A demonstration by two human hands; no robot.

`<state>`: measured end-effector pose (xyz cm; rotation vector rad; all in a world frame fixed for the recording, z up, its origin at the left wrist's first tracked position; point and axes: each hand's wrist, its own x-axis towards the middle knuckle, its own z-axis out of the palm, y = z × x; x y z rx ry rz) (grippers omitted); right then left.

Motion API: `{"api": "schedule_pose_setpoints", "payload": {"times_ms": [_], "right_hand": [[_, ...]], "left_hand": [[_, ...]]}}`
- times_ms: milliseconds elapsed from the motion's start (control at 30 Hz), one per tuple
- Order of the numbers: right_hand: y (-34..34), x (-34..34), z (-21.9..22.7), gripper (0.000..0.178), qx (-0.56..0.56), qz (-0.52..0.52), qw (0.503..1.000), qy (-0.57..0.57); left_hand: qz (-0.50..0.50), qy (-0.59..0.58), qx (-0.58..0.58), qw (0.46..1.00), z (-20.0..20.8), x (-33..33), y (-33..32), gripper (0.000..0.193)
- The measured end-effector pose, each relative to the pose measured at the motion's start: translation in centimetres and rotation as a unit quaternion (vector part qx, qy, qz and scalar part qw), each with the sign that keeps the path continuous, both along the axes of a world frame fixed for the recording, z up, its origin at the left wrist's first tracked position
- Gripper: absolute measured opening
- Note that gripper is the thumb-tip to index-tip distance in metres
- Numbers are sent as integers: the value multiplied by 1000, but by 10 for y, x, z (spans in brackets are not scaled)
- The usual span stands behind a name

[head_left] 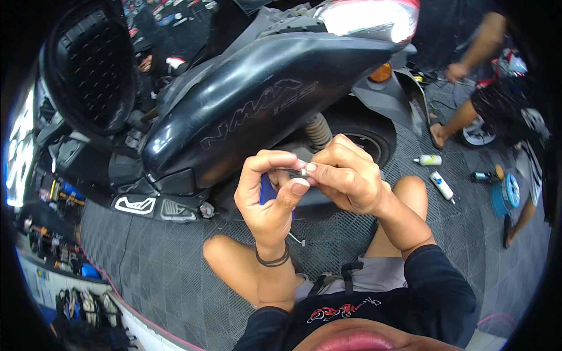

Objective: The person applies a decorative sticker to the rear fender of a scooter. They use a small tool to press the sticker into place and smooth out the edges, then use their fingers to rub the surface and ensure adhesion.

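Observation:
My left hand (269, 202) and my right hand (348, 175) meet in front of the scooter's side. Both are closed, with thumbs and fingertips pinching a small white connector (304, 172) between them. A flat blue object (267, 189) is tucked in my left palm; the fingers hide most of it, so its kind cannot be told. Below my left hand shows a thin white cable (297, 238) with a small plug at its end. Behind both hands stands the scooter's dark side panel (246, 111), above the rear wheel (380, 131).
The scooter's seat (88, 70) is raised at the left. On the grey tiled floor (170, 263) at the right lie two white bottles (430, 159), (441, 186) and a blue spool (504, 196). Another person (486, 99) works at the far right, and one more person (153, 67) is beyond the scooter.

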<state>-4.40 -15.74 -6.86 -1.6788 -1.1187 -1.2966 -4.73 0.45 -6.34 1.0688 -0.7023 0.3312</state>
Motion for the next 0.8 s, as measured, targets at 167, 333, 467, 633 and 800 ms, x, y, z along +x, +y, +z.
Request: {"api": "schedule_pose_setpoints", "payload": {"times_ms": [167, 333, 467, 633, 800], "right_hand": [[2, -18, 13, 35, -18, -89, 995, 32], [-3, -14, 40, 21, 56, -383, 922, -12], [3, -7, 49, 19, 13, -498, 864, -66], [19, 2, 52, 13, 59, -571, 818, -34], [39, 7, 52, 17, 42, -638, 769, -31]], "left_hand": [[-22, -24, -38, 999, -15, 13, 5, 13], [25, -51, -22, 998, -26, 29, 13, 12], [25, -34, 33, 999, -39, 34, 5, 11], [-33, 6, 106, 994, -50, 43, 3, 11], [-66, 47, 100, 992, -65, 65, 12, 14]]}}
